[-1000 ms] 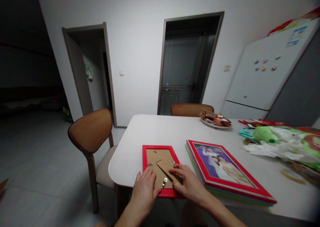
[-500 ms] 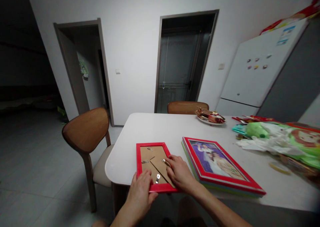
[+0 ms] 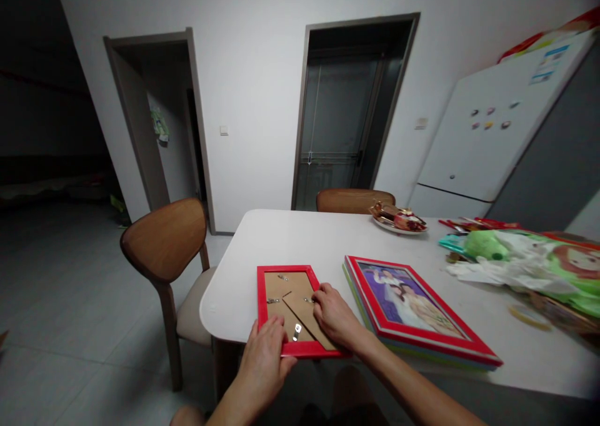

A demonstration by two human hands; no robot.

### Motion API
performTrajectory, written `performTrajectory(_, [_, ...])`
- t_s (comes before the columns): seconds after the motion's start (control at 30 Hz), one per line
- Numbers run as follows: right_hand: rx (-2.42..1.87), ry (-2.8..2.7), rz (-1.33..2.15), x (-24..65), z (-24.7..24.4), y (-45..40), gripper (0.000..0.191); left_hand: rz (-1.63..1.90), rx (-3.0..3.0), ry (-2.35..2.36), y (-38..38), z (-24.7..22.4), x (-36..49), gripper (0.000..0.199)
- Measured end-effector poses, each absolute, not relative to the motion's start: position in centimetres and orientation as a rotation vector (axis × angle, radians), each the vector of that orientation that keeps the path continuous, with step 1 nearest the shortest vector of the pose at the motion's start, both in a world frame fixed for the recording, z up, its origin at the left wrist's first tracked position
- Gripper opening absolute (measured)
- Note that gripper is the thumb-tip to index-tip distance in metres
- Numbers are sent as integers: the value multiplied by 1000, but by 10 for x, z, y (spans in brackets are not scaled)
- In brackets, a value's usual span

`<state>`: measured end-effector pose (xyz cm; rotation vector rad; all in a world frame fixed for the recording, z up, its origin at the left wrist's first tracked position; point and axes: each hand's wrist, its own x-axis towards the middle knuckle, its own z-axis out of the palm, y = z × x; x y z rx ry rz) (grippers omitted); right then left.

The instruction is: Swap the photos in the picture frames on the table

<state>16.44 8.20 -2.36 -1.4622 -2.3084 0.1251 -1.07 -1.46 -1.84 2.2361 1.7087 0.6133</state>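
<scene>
A red picture frame (image 3: 261, 295) lies back side up at the near edge of the white table, showing its brown backing board (image 3: 291, 288) with several small metal clips. My left hand (image 3: 267, 351) grips the near left corner, thumb at the near edge and fingers on the red border. At the right side my right hand (image 3: 334, 313) has its fingers curled at a metal clip (image 3: 308, 300); the fingertips partly hide what they touch. To the right lies a stack of frames, its top one a red frame with a photo (image 3: 405, 298).
A plate of items (image 3: 398, 220) stands at the table's far edge. Green bags and white paper (image 3: 506, 257) cover the right side, with a tape roll (image 3: 529, 318) nearer. Wooden chairs stand left (image 3: 166, 242) and behind (image 3: 354, 201).
My right hand's fingers have closed in at the right clip, which now lies flatter. My left hand stays on the frame's corner. The view has shifted slightly.
</scene>
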Motion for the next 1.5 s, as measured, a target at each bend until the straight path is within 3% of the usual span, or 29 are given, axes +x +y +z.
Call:
performTrajectory(0.27, [-1423,-2386,66,168,-13,60,27,611,2215,1687,-15,-16,-13,42])
performTrajectory(0.53, [-966,-2607,199,150,-2,23,22,684,2250,1657,-10,-23,-22,47])
performTrajectory(0.73, [-960,-2636,167,152,1,20,20,697,2242,1631,-11,-22,-23,43])
performTrajectory(1.03, [-979,-2682,90,152,-14,21,34,714,2187,1659,-14,-23,-24,51])
performTrajectory(1.3, [-984,-2555,262,134,-1,33,33,706,2182,1637,-14,-19,-23,46])
performTrajectory(1.5, [-1055,-2545,177,94,-8,75,24,680,2179,1622,-18,-13,-23,47])
